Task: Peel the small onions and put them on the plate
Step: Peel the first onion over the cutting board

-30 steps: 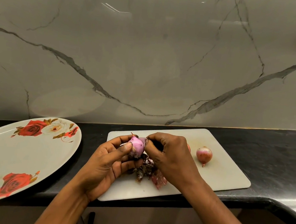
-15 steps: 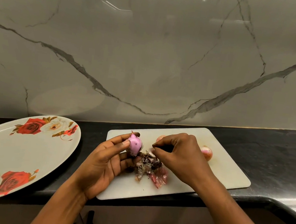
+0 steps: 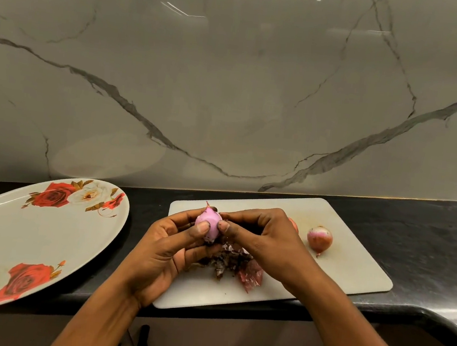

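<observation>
The left hand (image 3: 166, 248) holds a pink onion (image 3: 207, 225) above the white board (image 3: 346, 272). The right hand (image 3: 268, 241) pinches its side. Another onion (image 3: 319, 238) sits on the board. The plate (image 3: 18, 232) rests on the tabletop (image 3: 425, 250).

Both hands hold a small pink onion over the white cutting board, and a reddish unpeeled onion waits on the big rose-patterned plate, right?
Not quite. In the head view the reddish unpeeled onion lies on the white cutting board, not the rose-patterned plate. The left hand and right hand do hold the small pink onion over it.
</observation>
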`<state>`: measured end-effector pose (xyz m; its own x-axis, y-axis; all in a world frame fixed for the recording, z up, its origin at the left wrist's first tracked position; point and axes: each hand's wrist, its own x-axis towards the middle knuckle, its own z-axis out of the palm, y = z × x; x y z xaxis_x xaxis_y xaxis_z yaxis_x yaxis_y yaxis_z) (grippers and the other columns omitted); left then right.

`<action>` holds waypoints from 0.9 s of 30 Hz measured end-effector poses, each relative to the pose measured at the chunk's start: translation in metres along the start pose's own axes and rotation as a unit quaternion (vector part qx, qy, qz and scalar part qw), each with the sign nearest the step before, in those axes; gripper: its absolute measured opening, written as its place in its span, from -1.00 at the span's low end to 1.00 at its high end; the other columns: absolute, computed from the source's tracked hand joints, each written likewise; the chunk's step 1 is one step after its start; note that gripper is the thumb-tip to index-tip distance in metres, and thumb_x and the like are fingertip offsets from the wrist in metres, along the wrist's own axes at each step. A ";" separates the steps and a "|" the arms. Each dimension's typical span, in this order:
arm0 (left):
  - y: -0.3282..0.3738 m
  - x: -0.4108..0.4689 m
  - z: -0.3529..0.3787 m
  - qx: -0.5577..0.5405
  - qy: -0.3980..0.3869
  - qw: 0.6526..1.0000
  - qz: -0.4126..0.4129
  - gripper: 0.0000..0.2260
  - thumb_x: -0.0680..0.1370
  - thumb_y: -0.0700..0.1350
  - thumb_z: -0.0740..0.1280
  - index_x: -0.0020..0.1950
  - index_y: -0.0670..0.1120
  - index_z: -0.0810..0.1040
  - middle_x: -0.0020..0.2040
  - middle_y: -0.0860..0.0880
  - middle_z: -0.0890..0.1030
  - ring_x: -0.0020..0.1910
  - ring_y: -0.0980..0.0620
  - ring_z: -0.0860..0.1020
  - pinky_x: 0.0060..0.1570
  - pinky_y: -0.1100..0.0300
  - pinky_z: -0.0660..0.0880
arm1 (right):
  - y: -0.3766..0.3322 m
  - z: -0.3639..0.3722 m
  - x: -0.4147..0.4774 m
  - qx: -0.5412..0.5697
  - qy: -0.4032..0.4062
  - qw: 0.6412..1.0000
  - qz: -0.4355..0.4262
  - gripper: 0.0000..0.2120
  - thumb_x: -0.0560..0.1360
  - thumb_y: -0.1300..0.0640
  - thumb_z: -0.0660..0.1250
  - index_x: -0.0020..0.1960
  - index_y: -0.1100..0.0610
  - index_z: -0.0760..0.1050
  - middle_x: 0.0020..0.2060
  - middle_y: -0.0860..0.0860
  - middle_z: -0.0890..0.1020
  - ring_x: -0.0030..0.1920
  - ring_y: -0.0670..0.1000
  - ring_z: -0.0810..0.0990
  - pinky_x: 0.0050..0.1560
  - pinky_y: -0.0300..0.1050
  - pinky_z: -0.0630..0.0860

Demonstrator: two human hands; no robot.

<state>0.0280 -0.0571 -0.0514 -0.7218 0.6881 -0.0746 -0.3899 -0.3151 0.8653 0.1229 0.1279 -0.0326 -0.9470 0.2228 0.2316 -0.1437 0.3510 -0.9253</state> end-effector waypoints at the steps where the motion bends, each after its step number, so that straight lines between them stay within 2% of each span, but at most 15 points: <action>1: 0.000 0.001 0.000 -0.002 0.000 1.000 0.002 -0.61 0.53 -0.25 0.41 0.37 -0.19 0.62 0.32 -0.27 0.65 0.26 -0.24 0.67 0.05 0.03 0.71 | 0.001 -0.002 0.000 0.007 -0.002 1.000 0.003 -0.76 0.56 0.10 0.48 0.22 0.00 0.71 0.00 -0.17 0.77 0.05 -0.21 0.72 0.03 -0.32 0.63; 4: -0.001 0.002 0.002 0.000 -0.003 1.000 0.007 -0.61 0.52 -0.24 0.41 0.36 -0.17 0.64 0.32 -0.26 0.65 0.27 -0.24 0.67 0.12 0.00 0.69 | 0.002 -0.005 0.001 -0.018 0.012 1.000 0.003 -0.78 0.58 0.14 0.46 0.20 -0.02 0.71 -0.05 -0.19 0.77 0.01 -0.19 0.73 0.06 -0.26 0.66; 7: 0.000 0.000 0.003 -0.002 -0.001 1.000 0.008 -0.60 0.53 -0.25 0.39 0.38 -0.18 0.61 0.31 -0.26 0.66 0.28 -0.24 0.66 0.20 -0.03 0.65 | 0.001 -0.003 0.001 -0.036 0.021 0.999 -0.013 -0.81 0.58 0.04 0.44 0.18 -0.04 0.72 -0.11 -0.21 0.76 -0.05 -0.20 0.73 -0.03 -0.31 0.65; 10: 0.001 -0.003 0.007 0.005 -0.003 1.000 0.012 -0.66 0.52 -0.24 0.41 0.30 -0.17 0.69 0.30 -0.27 0.66 0.26 -0.22 0.67 0.24 -0.03 0.62 | 0.000 -0.001 0.001 -0.030 0.020 0.999 -0.020 -0.75 0.53 -0.04 0.47 0.19 -0.04 0.72 -0.07 -0.21 0.77 -0.03 -0.22 0.73 -0.05 -0.34 0.62; 13: 0.002 -0.005 0.009 0.009 -0.010 1.000 0.015 -0.70 0.51 -0.24 0.41 0.24 -0.18 0.71 0.27 -0.29 0.68 0.19 -0.19 0.71 0.17 0.03 0.67 | 0.001 -0.004 0.000 -0.014 0.009 1.000 -0.017 -0.73 0.54 0.01 0.47 0.22 0.01 0.72 -0.04 -0.15 0.78 -0.02 -0.15 0.74 0.01 -0.24 0.66; 17: 0.002 -0.005 0.010 0.018 -0.009 1.000 0.016 -0.71 0.51 -0.25 0.40 0.22 -0.19 0.73 0.25 -0.29 0.68 0.16 -0.19 0.72 0.03 0.12 0.70 | 0.001 -0.008 -0.002 -0.010 0.009 1.000 -0.021 -0.74 0.54 0.05 0.49 0.22 0.02 0.71 -0.03 -0.12 0.78 -0.04 -0.12 0.76 0.02 -0.20 0.68; 22: -0.001 -0.001 0.007 0.040 -0.004 0.999 0.024 -0.63 0.52 -0.27 0.41 0.33 -0.24 0.65 0.28 -0.27 0.67 0.28 -0.23 0.66 0.17 0.06 0.67 | 0.001 0.000 -0.002 -0.041 0.054 0.997 -0.049 -0.74 0.48 -0.02 0.56 0.15 0.00 0.74 -0.08 -0.15 0.78 -0.05 -0.14 0.76 0.01 -0.16 0.71; 27: 0.002 -0.001 0.006 0.019 -0.007 1.000 0.009 -0.67 0.52 -0.27 0.40 0.29 -0.23 0.68 0.28 -0.28 0.67 0.24 -0.19 0.69 0.08 0.11 0.69 | 0.008 0.011 -0.001 -0.076 0.110 0.989 -0.070 -0.78 0.49 0.06 0.58 0.13 0.01 0.76 -0.08 -0.15 0.78 -0.07 -0.19 0.74 0.00 -0.16 0.71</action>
<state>0.0314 -0.0543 -0.0464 -0.7206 0.6914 -0.0519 -0.3547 -0.3033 0.8844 0.1193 0.1202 -0.0433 -0.8334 0.3486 0.4289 -0.2079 0.5213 -0.8276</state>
